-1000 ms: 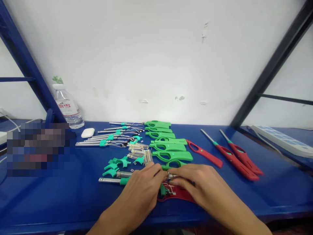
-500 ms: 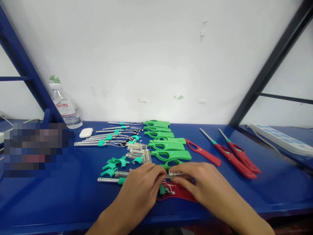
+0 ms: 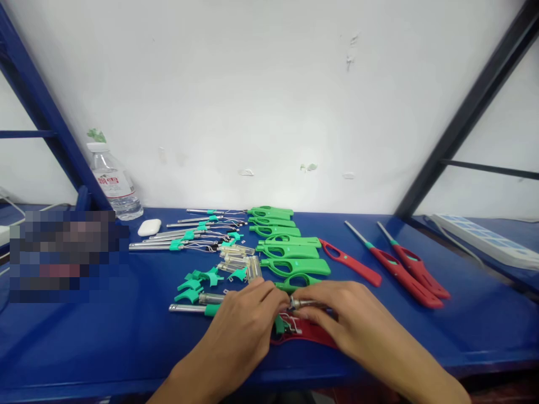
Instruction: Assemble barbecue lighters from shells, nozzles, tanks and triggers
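- Head view: the red shell [image 3: 314, 332] lies on the blue table [image 3: 105, 342], mostly hidden by both hands, white wires [image 3: 292, 321] showing at its left.
- Right hand [image 3: 349, 308], just above the shell: thumb and fingers pinch a tank [image 3: 304, 303], metal tip leftward.
- Left hand [image 3: 248, 314], over the shell's left end: fingers drawn together at the tank's tip; I cannot tell what they grip.
- Left of the shell, a metal tube [image 3: 187, 308] sticks out from beneath the left hand.
- Beyond the shell: a column of green shells [image 3: 309, 266], the nearest crowding the fingers.
- Beyond it and left: loose tanks [image 3: 254, 270], green clips [image 3: 189, 294], then wired tubes [image 3: 158, 246].
- Beyond it and right: a second shell [image 3: 362, 270], also red, and two red lighters [image 3: 408, 279].
- Well apart from it: bottle [image 3: 115, 185] and white case [image 3: 149, 227] leftward, power strip [image 3: 488, 241] rightward.
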A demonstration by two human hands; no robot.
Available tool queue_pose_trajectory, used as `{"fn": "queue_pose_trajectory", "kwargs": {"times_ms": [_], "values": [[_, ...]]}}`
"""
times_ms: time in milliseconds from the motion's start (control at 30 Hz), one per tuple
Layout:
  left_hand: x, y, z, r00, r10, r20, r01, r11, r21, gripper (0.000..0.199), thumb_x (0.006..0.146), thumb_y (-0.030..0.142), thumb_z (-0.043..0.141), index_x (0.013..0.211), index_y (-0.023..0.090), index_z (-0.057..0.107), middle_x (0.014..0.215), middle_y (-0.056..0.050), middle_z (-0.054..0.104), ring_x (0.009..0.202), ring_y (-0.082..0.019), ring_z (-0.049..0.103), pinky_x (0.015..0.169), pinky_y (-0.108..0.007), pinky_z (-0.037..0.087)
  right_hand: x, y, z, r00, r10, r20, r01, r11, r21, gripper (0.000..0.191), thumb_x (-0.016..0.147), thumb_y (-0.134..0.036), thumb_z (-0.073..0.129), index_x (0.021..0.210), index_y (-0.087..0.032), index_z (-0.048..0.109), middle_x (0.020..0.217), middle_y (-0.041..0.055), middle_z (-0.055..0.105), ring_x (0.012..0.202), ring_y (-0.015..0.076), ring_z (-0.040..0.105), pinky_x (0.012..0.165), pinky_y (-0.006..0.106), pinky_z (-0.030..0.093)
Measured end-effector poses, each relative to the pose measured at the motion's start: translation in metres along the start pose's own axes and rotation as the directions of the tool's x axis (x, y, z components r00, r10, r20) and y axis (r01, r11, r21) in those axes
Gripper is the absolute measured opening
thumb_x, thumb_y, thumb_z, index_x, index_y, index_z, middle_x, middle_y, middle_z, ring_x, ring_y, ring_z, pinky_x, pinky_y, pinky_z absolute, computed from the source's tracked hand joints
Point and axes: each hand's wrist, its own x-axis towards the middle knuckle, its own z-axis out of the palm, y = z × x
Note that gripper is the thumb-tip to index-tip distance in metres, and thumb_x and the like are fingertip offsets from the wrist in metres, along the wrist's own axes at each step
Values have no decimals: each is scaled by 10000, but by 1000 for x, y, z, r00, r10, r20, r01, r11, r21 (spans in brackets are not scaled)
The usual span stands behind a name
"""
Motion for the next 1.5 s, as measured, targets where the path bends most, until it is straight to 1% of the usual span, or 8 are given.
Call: {"fn": "queue_pose_trajectory", "kwargs": {"times_ms": [267, 567, 667, 767, 933, 1100, 1267, 1500], "values": [[2, 0, 1, 1000, 9, -13, -9, 1000, 23, 259, 1016, 16, 463, 1017, 210, 635, 955, -22, 713, 881, -244, 669, 641, -326, 433, -1, -1, 1, 1000, -10, -10, 10, 1000, -20, 159, 1067, -225, 622, 1031, -270, 770, 1007, -42, 819, 922, 209, 760, 795, 291, 447], [1, -3, 5, 999, -5, -35, 3, 999, -43, 252, 1035, 43, 479, 1022, 210, 668, 960, -10, 739, 860, -223, 673, 780, -344, 528, -1, -1, 1, 1000, 11, -7, -11, 1000, 10, 159, 1080, -263, 609, 1058, -302, 761, 1035, -58, 823, 956, 207, 771, 826, 288, 476], [5, -2, 6, 997, -61, -51, 58, 996, -70, 219, 1054, 86, 513, 1040, 220, 685, 961, -4, 755, 875, -228, 683, 838, -363, 545, -2, 3, 0, 999, 32, -23, -33, 999, -37, 146, 1072, -289, 620, 1098, -324, 759, 1064, -52, 821, 980, 230, 774, 855, 319, 500], [7, 1, 5, 988, -141, -67, 134, 986, -96, 156, 1049, 128, 581, 1074, 237, 689, 981, 7, 769, 926, -247, 698, 826, -365, 552, -4, 5, 1, 998, 38, -46, -41, 996, -84, 156, 1060, -286, 627, 1139, -336, 753, 1097, -39, 813, 985, 244, 769, 866, 351, 524], [5, 5, 1, 979, -191, -76, 180, 975, -132, 157, 1036, 119, 591, 980, 234, 682, 942, 9, 750, 881, -240, 699, 800, -367, 549, -4, 5, 2, 996, 42, -73, -52, 990, -133, 165, 1038, -264, 637, 1114, -323, 772, 1099, -17, 821, 988, 271, 774, 863, 387, 546], [4, 4, 3, 981, -165, -100, 150, 978, -143, 168, 1035, 105, 565, 985, 218, 678, 935, -13, 727, 867, -239, 683, 777, -367, 546, -2, 4, 3, 998, 18, -64, -25, 994, -108, 202, 1055, -261, 602, 1135, -322, 778, 1089, -21, 828, 980, 266, 781, 851, 381, 550], [3, 1, 6, 988, -93, -123, 77, 989, -129, 206, 1058, 117, 510, 978, 206, 678, 906, -33, 723, 856, -241, 660, 861, -408, 550, -3, 8, 2, 999, 5, -40, -8, 998, -66, 217, 1065, -268, 592, 1157, -312, 784, 1104, -16, 825, 993, 246, 775, 875, 361, 538], [3, 1, 6, 988, -35, -152, 17, 993, -119, 248, 1073, 124, 468, 963, 194, 679, 890, -47, 728, 831, -232, 649, 866, -406, 553, -3, 4, -2, 1000, 9, -13, -9, 1000, -22, 225, 1087, -269, 567, 1127, -289, 787, 1077, -13, 821, 996, 223, 761, 861, 325, 508]]}}
